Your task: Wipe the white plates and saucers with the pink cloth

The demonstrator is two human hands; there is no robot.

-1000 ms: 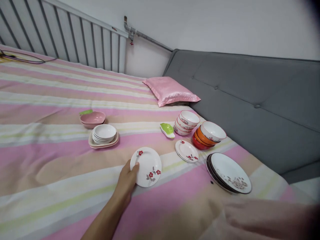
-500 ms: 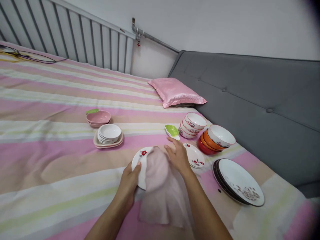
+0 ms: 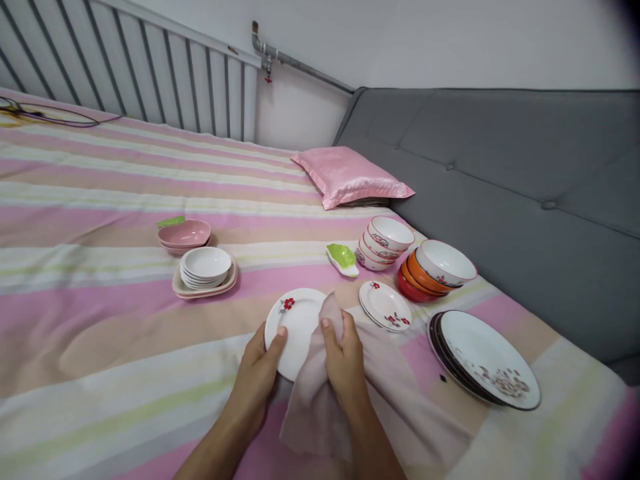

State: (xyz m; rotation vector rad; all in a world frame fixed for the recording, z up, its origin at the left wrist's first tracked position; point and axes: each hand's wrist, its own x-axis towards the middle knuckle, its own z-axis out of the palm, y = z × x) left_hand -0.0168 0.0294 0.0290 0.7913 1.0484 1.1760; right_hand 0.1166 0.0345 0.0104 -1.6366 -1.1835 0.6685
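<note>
A small white plate [image 3: 296, 321] with a red flower print lies on the striped bedspread [image 3: 100, 313]. My left hand [image 3: 260, 377] grips its near-left rim, thumb on top. Pressed onto the plate's right half is my right hand [image 3: 343, 360], fingers closed on a pale pink cloth [image 3: 320, 400]. The cloth hangs down toward me and hides the plate's right part.
To the right are a stack of small flowered plates [image 3: 385, 305], red and orange bowls [image 3: 435, 270], patterned white bowls [image 3: 385, 241], a green leaf dish [image 3: 342, 259] and large dark-rimmed plates [image 3: 487, 360]. Left: white saucers on a tray [image 3: 205, 268], pink bowls [image 3: 184, 235]. Behind: pink pillow [image 3: 350, 177], grey headboard [image 3: 500, 173].
My right hand came in with the pink cloth and laid it over the plate. It has since drawn the cloth back toward me across the plate. My left hand keeps hold of the rim.
</note>
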